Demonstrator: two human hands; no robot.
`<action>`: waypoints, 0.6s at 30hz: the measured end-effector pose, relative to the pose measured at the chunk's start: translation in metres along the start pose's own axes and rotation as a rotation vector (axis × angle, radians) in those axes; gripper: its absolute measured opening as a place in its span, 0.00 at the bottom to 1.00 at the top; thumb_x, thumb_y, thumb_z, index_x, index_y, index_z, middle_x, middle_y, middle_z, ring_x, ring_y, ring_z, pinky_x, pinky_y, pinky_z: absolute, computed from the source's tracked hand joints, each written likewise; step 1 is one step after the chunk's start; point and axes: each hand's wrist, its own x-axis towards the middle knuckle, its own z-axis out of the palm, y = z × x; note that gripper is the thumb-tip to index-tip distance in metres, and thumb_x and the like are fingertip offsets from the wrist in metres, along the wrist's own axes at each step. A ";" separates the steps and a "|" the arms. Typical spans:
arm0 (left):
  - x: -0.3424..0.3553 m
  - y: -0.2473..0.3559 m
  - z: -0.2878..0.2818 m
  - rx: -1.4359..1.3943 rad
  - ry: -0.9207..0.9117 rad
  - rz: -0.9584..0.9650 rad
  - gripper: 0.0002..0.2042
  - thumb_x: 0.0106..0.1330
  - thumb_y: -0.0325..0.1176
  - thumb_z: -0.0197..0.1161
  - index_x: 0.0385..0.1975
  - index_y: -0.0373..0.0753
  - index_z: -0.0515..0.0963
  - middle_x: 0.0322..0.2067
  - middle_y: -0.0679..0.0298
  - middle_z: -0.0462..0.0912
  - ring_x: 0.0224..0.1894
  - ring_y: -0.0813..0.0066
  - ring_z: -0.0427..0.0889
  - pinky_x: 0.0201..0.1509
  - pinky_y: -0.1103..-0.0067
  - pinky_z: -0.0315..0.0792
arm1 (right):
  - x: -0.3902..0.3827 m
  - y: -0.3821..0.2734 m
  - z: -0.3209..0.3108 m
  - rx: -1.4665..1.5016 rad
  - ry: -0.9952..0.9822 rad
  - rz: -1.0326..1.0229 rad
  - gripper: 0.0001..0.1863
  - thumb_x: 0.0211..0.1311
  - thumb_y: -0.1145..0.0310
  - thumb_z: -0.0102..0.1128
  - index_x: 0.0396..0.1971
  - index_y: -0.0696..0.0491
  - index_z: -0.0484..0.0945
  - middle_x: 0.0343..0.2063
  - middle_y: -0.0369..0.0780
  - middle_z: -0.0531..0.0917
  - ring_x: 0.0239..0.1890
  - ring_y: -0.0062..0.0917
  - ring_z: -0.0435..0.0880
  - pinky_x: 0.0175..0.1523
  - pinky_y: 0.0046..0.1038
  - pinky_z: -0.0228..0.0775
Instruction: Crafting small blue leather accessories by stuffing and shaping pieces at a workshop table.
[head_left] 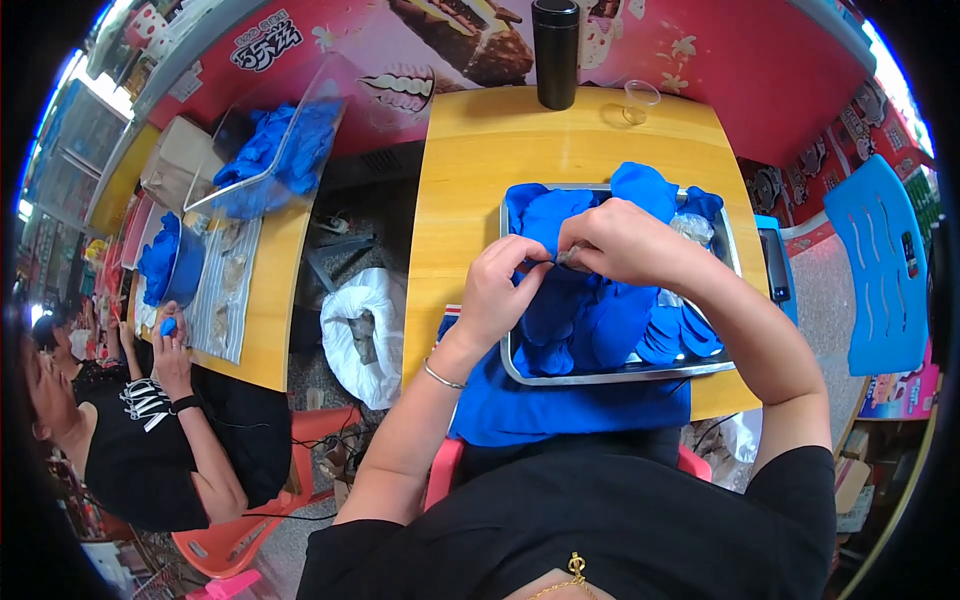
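My left hand (505,290) pinches the edge of a blue fabric-like piece (545,218) above the metal tray (735,258). My right hand (625,240) is closed beside it, fingertips curled on a small greyish-beige bit at the blue piece's edge, too small to name. The tray holds several blue pieces, some round and flat, piled (670,330) at the right, and a crumpled clear bag (692,228). A blue cloth (560,410) lies along the table's near edge under the tray.
A black flask (555,55) and clear cup (640,100) stand at the table's back. A white sack (360,370) sits left. Co-workers (130,450) handle blue pieces at another table (260,340), with a clear bin (270,150). A blue chair (870,270) is right.
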 end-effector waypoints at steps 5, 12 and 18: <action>0.001 0.004 -0.001 0.076 -0.010 0.092 0.06 0.49 0.17 0.62 0.26 0.34 0.75 0.27 0.60 0.79 0.28 0.73 0.78 0.32 0.83 0.72 | -0.002 0.001 0.017 -0.268 0.072 -0.037 0.04 0.48 0.67 0.57 0.23 0.51 0.78 0.22 0.42 0.80 0.29 0.37 0.80 0.34 0.36 0.72; -0.008 -0.004 0.006 -0.180 0.043 -0.110 0.05 0.52 0.17 0.61 0.26 0.34 0.75 0.27 0.64 0.79 0.29 0.79 0.77 0.34 0.86 0.71 | 0.000 -0.008 0.016 -0.144 0.106 0.127 0.07 0.44 0.66 0.62 0.22 0.52 0.76 0.20 0.42 0.79 0.28 0.36 0.80 0.31 0.36 0.70; -0.012 -0.005 0.010 -0.288 0.117 -0.192 0.04 0.53 0.21 0.63 0.24 0.35 0.75 0.23 0.66 0.78 0.23 0.83 0.74 0.28 0.87 0.69 | -0.014 0.000 0.032 0.053 0.225 0.119 0.06 0.43 0.71 0.64 0.23 0.54 0.77 0.20 0.41 0.79 0.25 0.35 0.79 0.30 0.32 0.70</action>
